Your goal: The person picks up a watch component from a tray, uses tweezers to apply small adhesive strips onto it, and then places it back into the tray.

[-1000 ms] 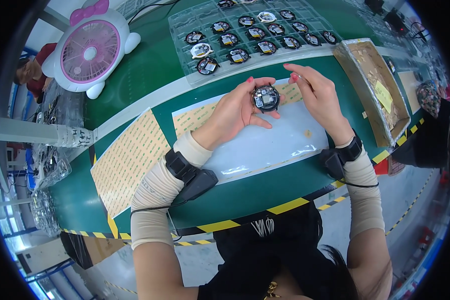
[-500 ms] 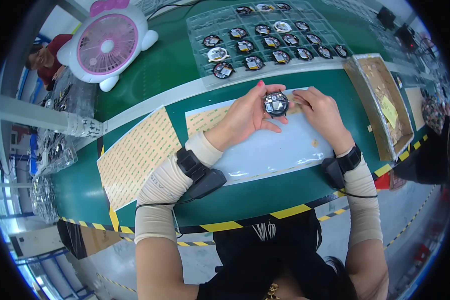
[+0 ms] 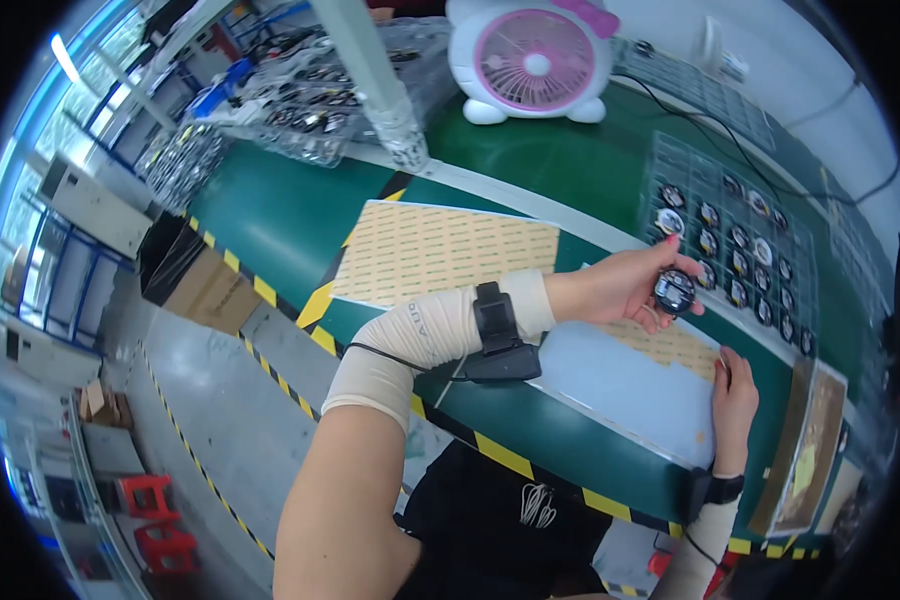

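My left hand [image 3: 642, 288] grips a round black watch module [image 3: 675, 291], its open side with silvery parts and circuitry facing up. Thumb and fingers surround its rim. Lower right, my right hand [image 3: 734, 405] is at the right end of a sheet of tan adhesive stickers [image 3: 660, 345], beside its bare bluish-white part [image 3: 610, 390]. The right fingers are curled, thumb near index finger; whatever is between them is too small to make out. Beyond my left hand, a clear plastic tray [image 3: 690, 165] holds several similar round modules, mostly black, some white-rimmed.
Another tan sticker sheet [image 3: 440, 250] lies left on the green table. A cardboard box [image 3: 805, 450] with a yellow note stands at the right. A pink and white fan [image 3: 535, 65] stands at the back, near a white post [image 3: 370, 90]. Yellow-black tape marks the table edge.
The view has swung left, so table things appear further right. My right hand has moved away from the module, down to the sheet's right end. My left hand still holds the module.
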Demonstrator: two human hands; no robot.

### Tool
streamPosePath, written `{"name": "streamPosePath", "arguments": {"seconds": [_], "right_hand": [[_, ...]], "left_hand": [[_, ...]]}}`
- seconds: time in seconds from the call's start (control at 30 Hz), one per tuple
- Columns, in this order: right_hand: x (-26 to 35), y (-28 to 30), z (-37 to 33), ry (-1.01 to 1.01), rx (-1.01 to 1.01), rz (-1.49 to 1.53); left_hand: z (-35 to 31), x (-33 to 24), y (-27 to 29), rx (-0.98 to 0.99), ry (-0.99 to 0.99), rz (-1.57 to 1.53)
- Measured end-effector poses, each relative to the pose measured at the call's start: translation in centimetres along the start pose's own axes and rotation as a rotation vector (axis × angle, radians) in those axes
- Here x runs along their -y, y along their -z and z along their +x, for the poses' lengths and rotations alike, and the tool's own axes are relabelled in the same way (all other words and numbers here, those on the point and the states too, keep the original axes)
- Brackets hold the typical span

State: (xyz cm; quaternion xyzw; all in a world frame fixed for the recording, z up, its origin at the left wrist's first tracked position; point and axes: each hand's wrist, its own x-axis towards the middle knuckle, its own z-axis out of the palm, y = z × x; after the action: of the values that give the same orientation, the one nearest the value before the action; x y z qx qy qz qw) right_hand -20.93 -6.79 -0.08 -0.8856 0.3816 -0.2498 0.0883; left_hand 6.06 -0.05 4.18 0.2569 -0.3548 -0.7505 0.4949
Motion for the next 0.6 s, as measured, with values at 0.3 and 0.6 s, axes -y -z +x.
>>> {"name": "streamPosePath", "arguments": {"seconds": [0.3, 0.6], "right_hand": [[-0.8, -0.4, 0.4, 0.069, 0.012, -0.029], [5.8, 2.8, 4.9, 0.202, 0.187, -0.143]], "left_hand": [[-10.7, -3.5, 5.8, -0.287, -0.178, -0.089], [-14.9, -2.9, 9.7, -0.395, -0.186, -0.114]]}}
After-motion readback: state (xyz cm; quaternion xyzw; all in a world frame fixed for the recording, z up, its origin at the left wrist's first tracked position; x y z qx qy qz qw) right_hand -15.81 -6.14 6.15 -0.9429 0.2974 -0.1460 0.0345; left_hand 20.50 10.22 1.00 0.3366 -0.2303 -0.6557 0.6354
